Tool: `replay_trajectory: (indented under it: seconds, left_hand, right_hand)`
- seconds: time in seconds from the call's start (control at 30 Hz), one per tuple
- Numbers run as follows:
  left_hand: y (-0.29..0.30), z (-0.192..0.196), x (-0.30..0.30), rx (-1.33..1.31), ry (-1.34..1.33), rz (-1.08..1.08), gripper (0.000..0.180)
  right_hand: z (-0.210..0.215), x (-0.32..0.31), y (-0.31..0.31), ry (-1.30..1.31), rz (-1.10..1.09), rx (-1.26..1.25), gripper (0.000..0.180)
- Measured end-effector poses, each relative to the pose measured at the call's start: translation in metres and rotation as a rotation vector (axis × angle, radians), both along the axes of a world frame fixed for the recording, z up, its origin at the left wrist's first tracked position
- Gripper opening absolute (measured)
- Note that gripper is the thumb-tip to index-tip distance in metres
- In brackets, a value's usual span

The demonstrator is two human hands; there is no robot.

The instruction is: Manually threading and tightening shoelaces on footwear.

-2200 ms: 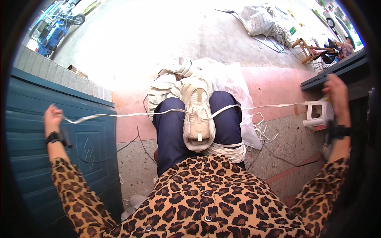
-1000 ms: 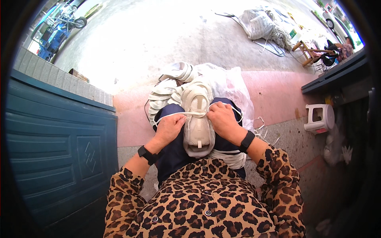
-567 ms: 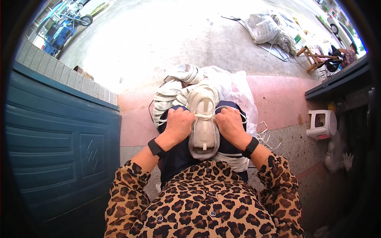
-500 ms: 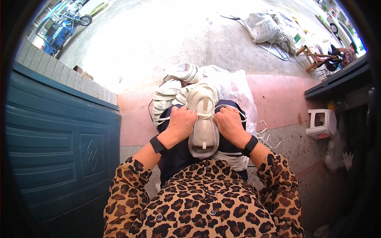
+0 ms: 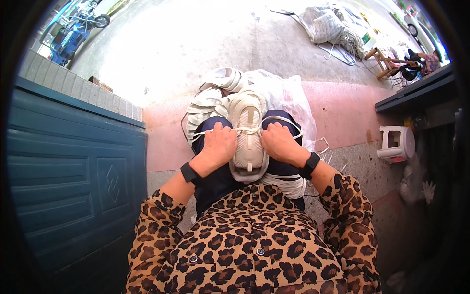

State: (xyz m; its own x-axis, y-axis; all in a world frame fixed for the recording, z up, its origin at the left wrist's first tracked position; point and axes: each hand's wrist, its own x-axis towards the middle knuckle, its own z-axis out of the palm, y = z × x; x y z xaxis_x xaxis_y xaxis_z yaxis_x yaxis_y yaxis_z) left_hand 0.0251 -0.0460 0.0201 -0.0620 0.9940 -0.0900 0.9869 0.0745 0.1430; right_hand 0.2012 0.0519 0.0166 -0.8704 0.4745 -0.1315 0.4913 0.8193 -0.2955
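Observation:
A beige shoe upper (image 5: 249, 158) with mesh panels rests on my lap between my thighs. Across its middle runs a white shoelace (image 5: 250, 129), crossed into what looks like a loose knot. My left hand (image 5: 220, 143) is closed on one lace end beside the upper. On the other side, my right hand (image 5: 281, 143) pinches the opposite end, and the lace is drawn out between both hands. Loose lace lengths lie over my knees. Several pale shoe uppers (image 5: 199, 111) are piled past my left knee. A bundle of white laces (image 5: 290, 187) lies by my right thigh.
A translucent plastic bag (image 5: 293, 95) spreads beyond my right knee. At right stand a white plastic stool (image 5: 397, 143) and, farther off, a wooden stool (image 5: 384, 62) near bagged material (image 5: 327, 28). A blue panelled door (image 5: 73, 161) borders the left; a blue three-wheeler (image 5: 68, 43) stands outside.
The lace crossing over the upper has loosened or opened from a tighter wrap into a visible crossed knot. Both hands have shifted slightly apart, still gripping the ends.

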Motion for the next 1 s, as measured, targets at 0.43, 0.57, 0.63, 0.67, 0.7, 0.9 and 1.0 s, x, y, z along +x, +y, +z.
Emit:
replay_trajectory:
  seconds: [0.43,0.57,0.63,0.67,0.7,0.9,1.0]
  left_hand:
    - [0.018,0.004,0.023,0.333,-0.195,-0.128,0.012]
    - [0.03,-0.005,0.022,0.353,-0.095,-0.121,0.01]
    - [0.032,-0.004,0.017,0.378,-0.127,-0.124,0.009]
    - [0.032,-0.004,0.014,0.407,-0.159,-0.124,0.009]
    - [0.033,-0.005,0.009,0.404,-0.156,-0.124,0.009]
    - [0.038,0.001,-0.004,0.072,-0.773,0.146,0.013]
    - [0.039,0.004,-0.011,0.019,-1.021,0.251,0.015]
  right_hand:
    - [-0.01,0.007,-0.008,0.401,-0.197,-0.106,0.012]
    - [-0.009,0.004,-0.005,0.452,-0.227,-0.264,0.008]
    - [-0.012,0.002,-0.005,0.505,-0.092,-0.093,0.009]
    - [-0.013,0.001,-0.004,0.509,-0.095,-0.097,0.009]
    - [-0.012,0.0,-0.003,0.469,-0.02,-0.026,0.008]
    - [0.003,-0.013,-0.002,0.174,0.196,0.29,0.004]
    - [0.009,-0.011,0.0,0.176,0.229,0.332,0.004]
